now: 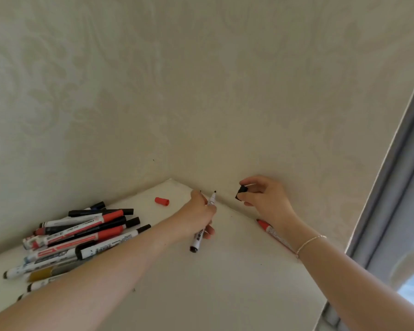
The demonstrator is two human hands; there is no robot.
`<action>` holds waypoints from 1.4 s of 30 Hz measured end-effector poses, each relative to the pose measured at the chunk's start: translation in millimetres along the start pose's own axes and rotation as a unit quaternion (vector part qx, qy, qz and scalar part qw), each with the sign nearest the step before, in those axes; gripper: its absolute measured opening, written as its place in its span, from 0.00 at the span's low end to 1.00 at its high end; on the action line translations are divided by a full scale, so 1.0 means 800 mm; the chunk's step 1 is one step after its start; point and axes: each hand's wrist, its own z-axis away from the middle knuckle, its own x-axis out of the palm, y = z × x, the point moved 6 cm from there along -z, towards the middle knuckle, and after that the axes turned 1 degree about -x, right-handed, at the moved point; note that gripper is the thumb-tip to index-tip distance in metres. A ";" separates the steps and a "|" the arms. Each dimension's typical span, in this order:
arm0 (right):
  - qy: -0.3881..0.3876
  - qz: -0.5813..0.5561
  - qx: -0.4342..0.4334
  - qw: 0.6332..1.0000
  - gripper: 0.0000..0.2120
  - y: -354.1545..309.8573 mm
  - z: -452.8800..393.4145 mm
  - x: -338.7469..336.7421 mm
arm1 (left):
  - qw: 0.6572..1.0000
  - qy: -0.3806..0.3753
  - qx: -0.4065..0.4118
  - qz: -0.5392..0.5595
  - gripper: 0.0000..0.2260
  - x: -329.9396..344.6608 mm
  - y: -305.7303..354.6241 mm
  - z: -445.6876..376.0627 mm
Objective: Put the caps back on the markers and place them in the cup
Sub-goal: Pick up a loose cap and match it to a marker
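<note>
My left hand (197, 217) grips an uncapped black marker (202, 226), its tip pointing up toward the wall corner. A little to the right, my right hand (264, 198) pinches a black cap (241, 192) between thumb and fingers, apart from the marker tip. A loose red cap (161, 201) lies on the white table (225, 283) left of my left hand. A red marker (271, 231) lies along the wall under my right wrist. A pile of several red and black markers (81, 237) sits at the left. No cup is in view.
Patterned cream walls meet in a corner right behind the hands. A grey window frame (397, 187) runs down the right side beyond the table's edge.
</note>
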 end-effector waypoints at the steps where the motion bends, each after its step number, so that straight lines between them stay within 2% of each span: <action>1: -0.001 -0.026 0.009 1.000 0.11 -0.001 -0.001 0.004 | 0.999 0.020 -0.002 0.030 0.09 -0.015 -0.001 0.001; 4: 0.002 -0.107 0.037 0.994 0.10 -0.005 -0.004 0.021 | 0.998 0.038 0.034 0.030 0.12 -0.049 -0.003 0.011; 9: -0.016 -0.265 0.056 0.962 0.10 -0.023 -0.001 0.053 | 0.980 0.058 0.166 -0.095 0.14 -0.087 -0.001 0.037; 13: -0.055 -0.318 0.062 0.944 0.12 -0.038 0.003 0.080 | 0.967 0.072 0.194 -0.151 0.14 -0.099 -0.001 0.047; 18: -0.104 -0.307 0.066 0.944 0.12 -0.050 0.010 0.105 | 0.965 0.083 0.202 -0.142 0.11 -0.114 -0.009 0.045; 25: -0.091 -0.256 0.051 0.961 0.11 -0.053 0.009 0.115 | 0.960 0.091 0.216 -0.150 0.10 -0.119 -0.016 0.045; 29: -0.120 -0.211 0.052 0.969 0.12 -0.055 0.013 0.127 | 0.959 0.086 0.228 -0.147 0.10 -0.119 -0.013 0.046; 34: -0.151 -0.184 0.058 0.970 0.08 -0.055 0.011 0.132 | 0.954 0.094 0.216 -0.183 0.09 -0.122 -0.021 0.042; 38: -0.184 -0.209 0.073 0.958 0.07 -0.054 0.012 0.137 | 0.945 0.099 0.207 -0.233 0.17 -0.119 -0.025 0.045; 42: -0.180 -0.177 0.059 0.966 0.07 -0.054 0.011 0.139 | 0.934 0.104 0.214 -0.266 0.13 -0.114 -0.026 0.047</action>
